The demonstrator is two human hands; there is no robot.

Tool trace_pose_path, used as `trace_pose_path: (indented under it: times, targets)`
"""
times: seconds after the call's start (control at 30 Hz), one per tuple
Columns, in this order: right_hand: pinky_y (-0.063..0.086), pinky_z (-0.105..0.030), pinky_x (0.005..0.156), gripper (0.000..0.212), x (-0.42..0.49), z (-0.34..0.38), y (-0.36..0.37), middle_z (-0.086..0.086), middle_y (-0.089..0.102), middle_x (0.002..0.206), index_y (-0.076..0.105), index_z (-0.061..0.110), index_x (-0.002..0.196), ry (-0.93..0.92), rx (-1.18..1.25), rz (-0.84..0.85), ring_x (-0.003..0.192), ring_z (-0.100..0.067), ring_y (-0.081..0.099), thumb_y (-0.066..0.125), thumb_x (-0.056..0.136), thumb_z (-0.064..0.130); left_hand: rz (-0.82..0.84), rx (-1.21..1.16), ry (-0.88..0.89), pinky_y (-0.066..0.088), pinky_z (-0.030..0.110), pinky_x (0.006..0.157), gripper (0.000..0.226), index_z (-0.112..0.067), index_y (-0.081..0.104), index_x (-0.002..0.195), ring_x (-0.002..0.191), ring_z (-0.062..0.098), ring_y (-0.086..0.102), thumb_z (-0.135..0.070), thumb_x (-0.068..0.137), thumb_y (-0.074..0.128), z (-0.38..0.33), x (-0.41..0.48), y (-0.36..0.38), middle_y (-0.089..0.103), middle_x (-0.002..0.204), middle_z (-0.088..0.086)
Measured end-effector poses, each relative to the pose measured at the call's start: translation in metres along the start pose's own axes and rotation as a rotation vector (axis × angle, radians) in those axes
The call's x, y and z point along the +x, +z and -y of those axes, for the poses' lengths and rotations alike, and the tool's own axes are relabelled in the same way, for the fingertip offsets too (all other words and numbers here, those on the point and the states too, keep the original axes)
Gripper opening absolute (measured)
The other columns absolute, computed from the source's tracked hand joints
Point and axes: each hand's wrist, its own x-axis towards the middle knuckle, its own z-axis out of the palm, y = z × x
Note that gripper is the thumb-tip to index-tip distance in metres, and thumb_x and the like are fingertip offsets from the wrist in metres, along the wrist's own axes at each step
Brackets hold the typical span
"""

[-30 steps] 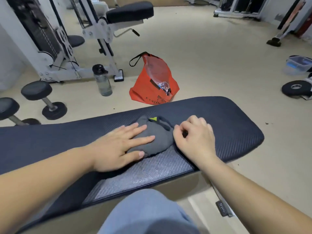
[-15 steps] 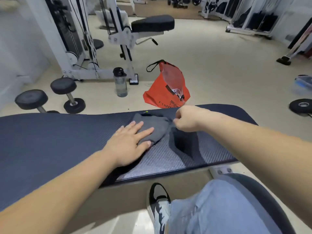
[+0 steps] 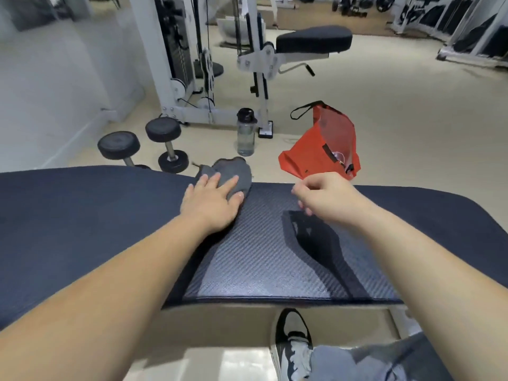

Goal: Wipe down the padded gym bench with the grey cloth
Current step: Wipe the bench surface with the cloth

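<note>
The padded gym bench is dark blue with a woven texture and runs across the whole view. The grey cloth lies bunched at the bench's far edge, partly hanging over it. My left hand presses flat on the cloth with straight fingers. My right hand hovers above the bench to the right of the cloth, fingers loosely curled, holding nothing. Its shadow falls on the pad below.
Beyond the bench on the floor stand a clear water bottle, an orange bag and two black dumbbells. A white cable machine with a black seat pad stands further back. My shoe is under the bench's near edge.
My left hand has pushed the cloth away to the bench's far edge. My right hand has let go of the cloth and lifted off to the right.
</note>
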Motion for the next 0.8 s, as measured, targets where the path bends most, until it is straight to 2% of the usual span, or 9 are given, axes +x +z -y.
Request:
trace_pose_path:
  times: [0.1, 0.23, 0.3, 0.33, 0.47, 0.5, 0.7, 0.73, 0.8]
  targets:
    - [0.056, -0.039, 0.075, 0.031, 0.02, -0.008, 0.017, -0.011, 0.075, 0.081, 0.073, 0.008, 0.086, 0.026, -0.09, 0.003, 0.075, -0.026, 0.066, 0.055, 0.098, 0.03, -0.032, -0.018, 0.015, 0.0, 0.051, 0.127, 0.061, -0.049, 0.012, 0.158, 0.159, 0.024, -0.003, -0.063, 0.099, 0.018, -0.019, -0.028, 0.014, 0.004, 0.173, -0.003]
    - [0.052, -0.038, 0.069, 0.036, 0.031, 0.005, 0.041, -0.003, 0.062, 0.064, 0.058, 0.015, 0.065, -0.035, -0.265, -0.02, 0.072, -0.03, 0.061, 0.056, 0.096, 0.032, 0.006, 0.022, 0.519, -0.007, 0.041, 0.128, 0.056, -0.056, 0.013, 0.155, 0.157, 0.01, -0.011, -0.064, 0.101, 0.021, 0.004, -0.12, 0.021, 0.0, 0.171, -0.015]
    - [0.057, -0.039, 0.074, 0.033, 0.03, 0.02, 0.052, -0.001, 0.067, 0.068, 0.063, 0.016, 0.071, -0.053, -0.314, 0.033, 0.077, -0.03, 0.064, 0.055, 0.096, 0.036, 0.095, 0.031, 0.624, -0.007, 0.035, 0.127, 0.052, -0.058, 0.018, 0.154, 0.156, 0.003, -0.01, -0.063, 0.102, 0.024, 0.05, -0.124, 0.007, 0.003, 0.17, -0.019]
    - [0.059, -0.041, 0.076, 0.032, 0.028, 0.027, 0.058, -0.002, 0.07, 0.07, 0.067, 0.015, 0.076, -0.063, -0.318, 0.056, 0.079, -0.03, 0.066, 0.055, 0.096, 0.037, 0.081, 0.037, 0.548, -0.004, 0.035, 0.128, 0.053, -0.059, 0.019, 0.153, 0.156, 0.002, -0.007, -0.064, 0.101, 0.022, 0.073, -0.121, 0.001, 0.006, 0.17, -0.019]
    - [0.06, -0.043, 0.074, 0.035, 0.026, 0.047, 0.083, -0.001, 0.069, 0.067, 0.066, 0.015, 0.072, -0.137, -0.303, 0.12, 0.075, -0.029, 0.067, 0.056, 0.095, 0.039, -0.153, -0.003, -0.213, 0.005, 0.046, 0.128, 0.064, -0.05, 0.02, 0.156, 0.159, 0.018, 0.004, -0.068, 0.095, 0.012, 0.114, -0.118, 0.006, 0.013, 0.172, -0.005]
    - [0.059, -0.042, 0.073, 0.034, 0.025, 0.051, 0.088, 0.001, 0.067, 0.066, 0.064, 0.017, 0.07, -0.144, -0.307, 0.128, 0.074, -0.028, 0.066, 0.056, 0.095, 0.039, -0.157, 0.005, -0.274, 0.004, 0.048, 0.128, 0.063, -0.049, 0.017, 0.157, 0.159, 0.02, 0.003, -0.066, 0.096, 0.013, 0.105, -0.124, 0.012, 0.01, 0.172, -0.004]
    - [0.051, -0.036, 0.073, 0.02, 0.019, 0.08, 0.115, 0.006, 0.066, 0.08, 0.062, 0.027, 0.082, -0.194, -0.353, 0.11, 0.085, -0.028, 0.062, 0.054, 0.096, 0.039, 0.036, -0.003, 0.346, -0.004, 0.036, 0.128, 0.054, -0.058, 0.016, 0.154, 0.156, 0.003, -0.009, -0.063, 0.101, 0.022, 0.114, -0.173, 0.0, 0.001, 0.17, -0.021]
    - [0.054, -0.037, 0.076, 0.018, 0.021, 0.085, 0.116, 0.003, 0.068, 0.084, 0.063, 0.028, 0.085, -0.194, -0.346, 0.104, 0.087, -0.028, 0.063, 0.054, 0.096, 0.039, 0.054, -0.016, 0.346, -0.004, 0.035, 0.128, 0.053, -0.058, 0.018, 0.154, 0.156, 0.002, -0.007, -0.062, 0.102, 0.023, 0.131, -0.167, -0.006, 0.003, 0.17, -0.021]
    - [0.057, -0.039, 0.078, 0.017, 0.025, 0.09, 0.114, 0.004, 0.071, 0.082, 0.063, 0.029, 0.087, -0.181, -0.319, 0.098, 0.084, -0.025, 0.065, 0.054, 0.096, 0.04, -0.011, -0.038, 0.101, 0.003, 0.038, 0.129, 0.057, -0.056, 0.021, 0.154, 0.158, 0.007, 0.001, -0.066, 0.098, 0.019, 0.156, -0.15, -0.009, 0.01, 0.171, -0.015]
